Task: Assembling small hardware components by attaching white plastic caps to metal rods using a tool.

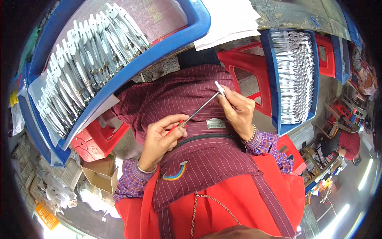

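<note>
Head view: the left hand (157, 137) is closed around the red-handled end of a thin metal rod (202, 107), and the right hand (238, 109) has a small pale metal piece (220, 89) pinched at the rod's other end. Can't tell whether the two are actually joined. Both are up over the striped apron (171, 89), between two blue bins. The left bin (159, 55) has a bunch of shiny metal parts (79, 67) lined up along its near edge; the right bin (271, 71) is packed edge to edge with similar-looking ones. White paper (229, 24) sits right by the left bin's right corner.
</note>
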Demonstrator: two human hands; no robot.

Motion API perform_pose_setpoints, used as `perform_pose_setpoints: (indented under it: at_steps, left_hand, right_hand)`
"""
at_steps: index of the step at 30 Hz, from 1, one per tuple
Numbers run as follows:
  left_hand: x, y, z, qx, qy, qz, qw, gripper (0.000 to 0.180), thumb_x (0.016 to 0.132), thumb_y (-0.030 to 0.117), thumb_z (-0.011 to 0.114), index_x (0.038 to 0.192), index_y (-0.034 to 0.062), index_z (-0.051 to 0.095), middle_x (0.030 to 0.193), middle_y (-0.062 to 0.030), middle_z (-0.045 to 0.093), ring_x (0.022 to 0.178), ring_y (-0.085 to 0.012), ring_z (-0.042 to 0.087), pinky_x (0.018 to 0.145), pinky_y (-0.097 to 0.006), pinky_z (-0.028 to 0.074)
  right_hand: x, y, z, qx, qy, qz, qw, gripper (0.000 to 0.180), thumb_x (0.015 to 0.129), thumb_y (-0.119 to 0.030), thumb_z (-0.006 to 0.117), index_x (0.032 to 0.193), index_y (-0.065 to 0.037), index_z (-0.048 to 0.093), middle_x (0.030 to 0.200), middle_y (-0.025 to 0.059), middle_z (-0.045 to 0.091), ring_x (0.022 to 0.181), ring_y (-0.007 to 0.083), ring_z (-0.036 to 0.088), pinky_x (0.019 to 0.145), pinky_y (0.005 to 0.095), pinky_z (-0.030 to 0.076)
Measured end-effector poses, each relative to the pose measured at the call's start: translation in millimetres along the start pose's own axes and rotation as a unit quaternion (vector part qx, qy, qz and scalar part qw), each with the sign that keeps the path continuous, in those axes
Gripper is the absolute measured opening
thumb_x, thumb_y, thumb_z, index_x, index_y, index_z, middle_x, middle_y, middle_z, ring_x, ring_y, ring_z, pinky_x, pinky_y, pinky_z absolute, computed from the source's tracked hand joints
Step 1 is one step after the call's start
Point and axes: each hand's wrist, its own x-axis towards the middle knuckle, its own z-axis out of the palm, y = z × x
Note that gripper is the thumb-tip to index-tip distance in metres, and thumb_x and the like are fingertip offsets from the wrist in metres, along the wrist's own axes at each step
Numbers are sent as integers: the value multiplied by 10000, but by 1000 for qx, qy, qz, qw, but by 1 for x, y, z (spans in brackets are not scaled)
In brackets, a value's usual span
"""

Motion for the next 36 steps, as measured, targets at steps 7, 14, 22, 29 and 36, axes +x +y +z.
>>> perform_pose_setpoints:
  at_steps: [7,14,22,29,36]
  left_hand:
    - [12,5,4,301,42,305,903,337,736,-2,672,1071,36,658,906,-122,659,767,-223,664,651,-282,517]
    - [8,-7,2,83,10,109,991,255,820,-4,601,1070,12,649,903,-72,654,702,-142,601,638,-278,495]
    - [8,2,-12,-197,-19,-58,978,295,876,43,596,1164,-19,594,908,-31,628,747,-89,581,637,-235,477]
    - [4,1,-6,490,54,299,817,344,780,-6,620,1112,74,656,976,-101,631,818,-167,620,688,-256,484]
    - [8,-16,-18,-83,-73,-3,994,332,823,9,611,1154,21,616,918,-85,644,755,-141,615,644,-270,497]
  right_hand:
    - [-6,6,-1,-1,-7,48,999,200,810,-13,676,1000,49,674,565,116,543,440,119,501,424,273,375]
    - [-4,4,3,-7,-44,49,998,233,805,20,669,1034,62,663,646,106,630,567,66,579,522,220,444]
    - [-2,4,2,7,-42,58,997,194,809,-24,668,981,67,667,693,186,631,538,195,631,486,291,446]
    - [-5,4,4,11,-52,72,996,203,804,-26,672,984,67,671,639,175,604,496,161,587,476,280,432]
    - [-3,6,7,16,-40,53,998,195,802,-21,672,983,50,682,625,168,599,478,139,565,463,272,420]
